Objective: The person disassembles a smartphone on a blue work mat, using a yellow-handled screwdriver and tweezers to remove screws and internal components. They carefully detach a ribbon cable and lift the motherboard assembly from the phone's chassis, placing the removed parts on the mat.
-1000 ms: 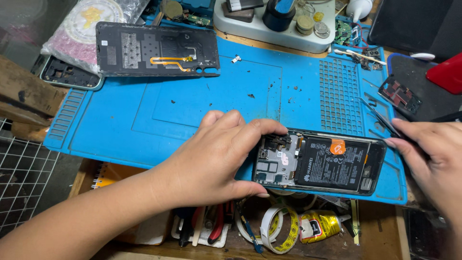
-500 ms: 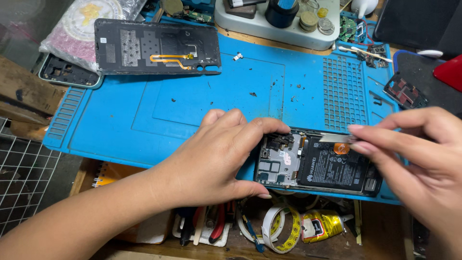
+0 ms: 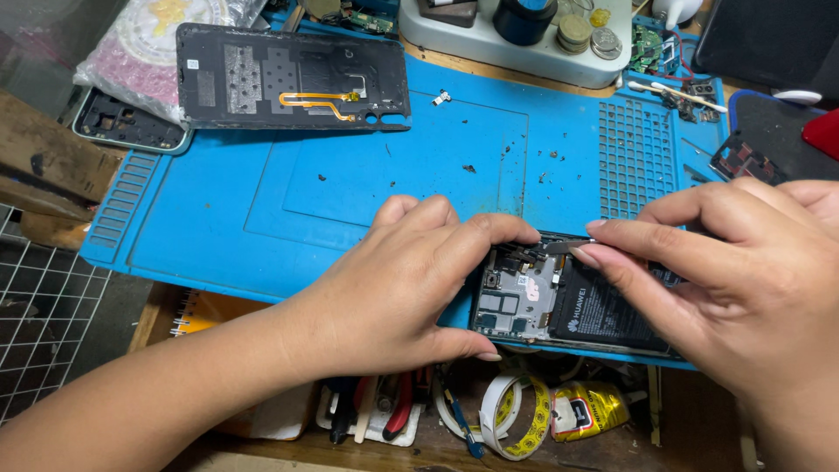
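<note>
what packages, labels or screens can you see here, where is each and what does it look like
Plastic bag: top left, partly under the black back cover; clear, crinkled, pink inside with a pale round printed patch.
Battery label: on the opened phone between the left hand and right hand; black with white print.
Glue tube: below the mat's front edge; yellow, crumpled, dark printing.
Dark screen: top right corner; black, blank.

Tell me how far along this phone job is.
Done: the back cover is off and lies at the top of the blue mat. In hand: the left hand steadies the open phone, board and battery exposed, while the right hand works a thin tool at its top edge. Left: the phone is still open, the cover not refitted.
</note>
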